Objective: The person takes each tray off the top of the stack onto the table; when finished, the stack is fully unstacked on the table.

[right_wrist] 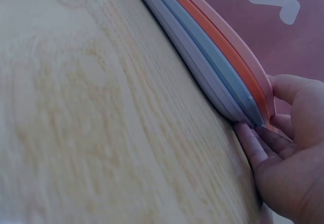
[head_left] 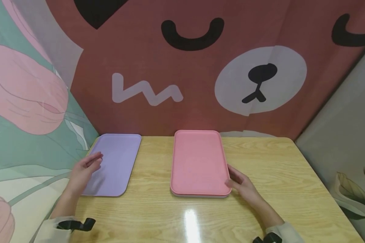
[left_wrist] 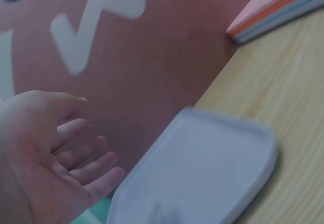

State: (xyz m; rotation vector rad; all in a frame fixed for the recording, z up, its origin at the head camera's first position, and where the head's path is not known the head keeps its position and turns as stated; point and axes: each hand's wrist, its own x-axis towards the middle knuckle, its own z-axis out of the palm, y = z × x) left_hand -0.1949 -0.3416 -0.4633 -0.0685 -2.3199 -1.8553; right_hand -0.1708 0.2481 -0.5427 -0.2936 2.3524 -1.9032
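A lavender tray (head_left: 117,165) lies flat at the left of the table. Over its left edge hovers my left hand (head_left: 82,173), holding nothing; in the left wrist view its fingers are loosely bent, beside the tray. Near the middle stands a stack of trays with a pink tray (head_left: 197,162) on top. The right wrist view shows an orange tray (right_wrist: 223,41), a blue tray (right_wrist: 212,57) and a pale lavender tray (right_wrist: 195,69) under it. My right hand (head_left: 244,187) grips the stack's right edge near its front corner, thumb at the pink rim, other fingers along the side.
The wood-grain table (head_left: 261,209) reaches back to a hanging cloth (head_left: 134,118) with a bear face on it. Tulip-patterned cloth (head_left: 27,91) borders the left side, and a pale curtain (head_left: 346,118) hangs along the right.
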